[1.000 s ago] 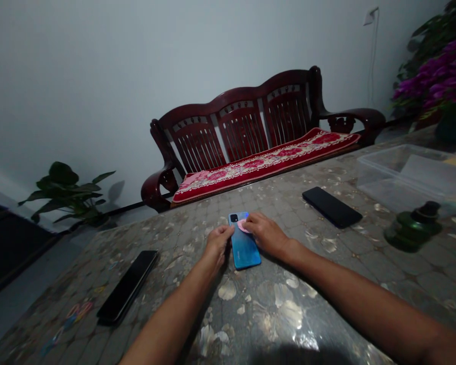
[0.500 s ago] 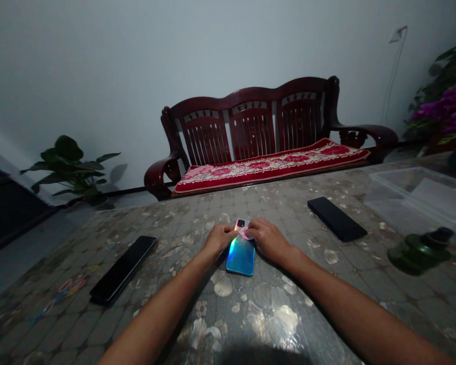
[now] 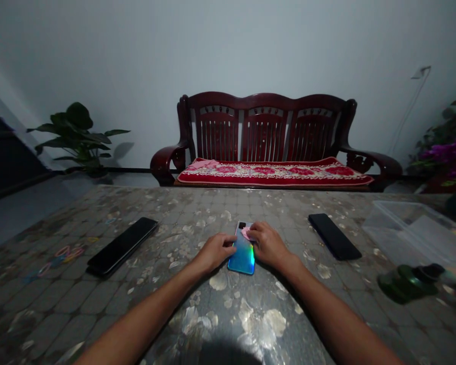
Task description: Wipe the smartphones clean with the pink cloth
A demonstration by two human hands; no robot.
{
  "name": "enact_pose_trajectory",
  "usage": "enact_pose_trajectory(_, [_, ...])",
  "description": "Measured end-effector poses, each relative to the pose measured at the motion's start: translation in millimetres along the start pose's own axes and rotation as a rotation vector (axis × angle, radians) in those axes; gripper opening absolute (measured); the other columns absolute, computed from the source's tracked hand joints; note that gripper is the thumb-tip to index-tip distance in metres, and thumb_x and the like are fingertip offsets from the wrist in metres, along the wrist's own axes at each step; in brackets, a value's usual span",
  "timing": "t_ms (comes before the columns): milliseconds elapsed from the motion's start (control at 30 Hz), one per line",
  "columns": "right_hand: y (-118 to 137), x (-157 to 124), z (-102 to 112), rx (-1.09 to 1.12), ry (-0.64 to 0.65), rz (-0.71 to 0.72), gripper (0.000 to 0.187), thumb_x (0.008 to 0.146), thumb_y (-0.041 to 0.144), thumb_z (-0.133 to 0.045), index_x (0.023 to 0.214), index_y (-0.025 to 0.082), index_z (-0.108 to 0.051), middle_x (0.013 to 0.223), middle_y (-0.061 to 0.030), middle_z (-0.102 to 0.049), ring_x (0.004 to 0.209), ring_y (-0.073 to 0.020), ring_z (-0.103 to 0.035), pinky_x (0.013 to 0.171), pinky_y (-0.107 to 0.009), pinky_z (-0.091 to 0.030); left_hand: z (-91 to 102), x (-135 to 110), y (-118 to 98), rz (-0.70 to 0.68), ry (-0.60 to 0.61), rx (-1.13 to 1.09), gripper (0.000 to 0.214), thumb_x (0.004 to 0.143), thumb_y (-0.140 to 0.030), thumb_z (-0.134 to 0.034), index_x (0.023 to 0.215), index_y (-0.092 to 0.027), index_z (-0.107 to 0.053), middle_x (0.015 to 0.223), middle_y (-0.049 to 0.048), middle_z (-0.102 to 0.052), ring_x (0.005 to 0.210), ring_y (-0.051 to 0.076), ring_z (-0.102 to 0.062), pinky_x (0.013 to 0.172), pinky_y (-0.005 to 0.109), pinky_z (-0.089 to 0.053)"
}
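One pink cloth (image 3: 245, 233), pinched in the fingers of my right hand (image 3: 269, 244) near the blue phone's (image 3: 240, 259) camera (image 3: 242, 225), is now clear of my left hand (image 3: 215, 251), whose parted thumb and forefinger, I judge, just steady the phone on the table (image 3: 197, 208).

Head camera: one view, from the person's head, looking forward and down across the table (image 3: 273, 304).
Forearms (image 3: 148, 314): nearest the lens, entering at the bottom edge.
Hands: left hand (image 3: 216, 251) and right hand (image 3: 269, 246) just below centre, farther off.
Settee (image 3: 265, 137): faced head-on, beyond the table.
Wall (image 3: 228, 45): behind, filling the top.
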State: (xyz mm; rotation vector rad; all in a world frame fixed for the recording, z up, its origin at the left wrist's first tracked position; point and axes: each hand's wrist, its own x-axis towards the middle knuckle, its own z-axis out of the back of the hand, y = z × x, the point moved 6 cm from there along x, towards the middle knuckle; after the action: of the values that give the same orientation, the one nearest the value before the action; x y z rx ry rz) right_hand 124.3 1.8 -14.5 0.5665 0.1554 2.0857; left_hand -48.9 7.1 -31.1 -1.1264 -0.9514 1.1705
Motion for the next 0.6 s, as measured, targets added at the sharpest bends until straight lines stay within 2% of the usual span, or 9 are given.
enact_pose_trajectory(67, [-1, 0, 0, 0.033, -0.002, -0.027, 0.024, 0.086, 0.008, -0.063, 0.102, 0.017, -0.077, 0.106, -0.0096, -0.069, 0.102, -0.0218, -0.060, 0.091, -0.031, -0.047, -3.2, -8, -4, -0.094, 0.124, 0.288, 0.033, 0.061, -0.018, -0.079, 0.094, -0.021, -0.082, 0.103, 0.0075, -0.076, 0.096, 0.028, -0.070, 0.088, 0.035, -0.053])
enact_pose_trajectory(133, [-3, 1, 0, 0.061, -0.002, -0.044, 0.023, 0.088, 0.009, -0.061, 0.103, 0.016, -0.077, 0.109, -0.0102, -0.069, 0.105, -0.0220, -0.060, 0.094, -0.032, -0.047, -7.2, -16, -4, -0.159, 0.243, 0.502, 0.051, 0.064, -0.024, -0.082, 0.115, -0.023, -0.077, 0.136, 0.0099, -0.065, 0.122, 0.032, -0.061, 0.106, 0.040, -0.046])
enact_pose_trajectory(200, [-5, 3, -2, 0.078, -0.008, -0.047, 0.022, 0.093, 0.014, -0.059, 0.104, 0.016, -0.078, 0.110, -0.0106, -0.070, 0.105, -0.0223, -0.060, 0.095, -0.033, -0.047, -10.0, -22, -3, -0.226, 0.318, 0.656, 0.064, 0.067, -0.028, -0.084, 0.130, -0.025, -0.069, 0.152, 0.0114, -0.052, 0.136, 0.034, -0.049, 0.115, 0.046, -0.036])
enact_pose_trajectory(300, [-5, 3, -3, 0.079, -0.021, -0.017, 0.020, 0.094, 0.014, -0.060, 0.103, 0.017, -0.078, 0.109, -0.0107, -0.072, 0.104, -0.0229, -0.061, 0.093, -0.034, -0.048, -13.8, -31, -1, -0.314, 0.389, 0.743, 0.070, 0.070, -0.030, -0.086, 0.137, -0.026, -0.064, 0.155, 0.0128, -0.047, 0.139, 0.036, -0.045, 0.117, 0.051, -0.033])
enact_pose_trajectory(367, [-1, 0, -4, 0.088, -0.025, 0.029, 0.020, 0.092, 0.012, -0.061, 0.102, 0.018, -0.078, 0.107, -0.0103, -0.072, 0.102, -0.0230, -0.062, 0.091, -0.034, -0.048, -15.2, -37, -1, -0.335, 0.400, 0.743, 0.065, 0.073, -0.027, -0.085, 0.134, -0.024, -0.065, 0.153, 0.0128, -0.050, 0.138, 0.035, -0.046, 0.116, 0.050, -0.034])
enact_pose_trajectory(467, [8, -6, -4, 0.118, -0.019, 0.110, 0.022, 0.090, 0.008, -0.062, 0.101, 0.019, -0.077, 0.105, -0.0090, -0.072, 0.100, -0.0222, -0.062, 0.089, -0.033, -0.048, -16.9, -48, -3, -0.353, 0.364, 0.723, 0.052, 0.077, -0.022, -0.081, 0.128, -0.023, -0.068, 0.147, 0.0112, -0.056, 0.134, 0.032, -0.049, 0.115, 0.047, -0.037])
enact_pose_trajectory(600, [14, -11, -2, 0.137, -0.013, 0.145, 0.021, 0.091, 0.008, -0.061, 0.100, 0.020, -0.076, 0.100, -0.0071, -0.072, 0.095, -0.0209, -0.061, 0.086, -0.032, -0.047, -20.6, -57, -6, -0.424, 0.316, 0.699, 0.047, 0.079, -0.020, -0.080, 0.125, -0.024, -0.068, 0.141, 0.0090, -0.060, 0.129, 0.029, -0.052, 0.111, 0.045, -0.041])
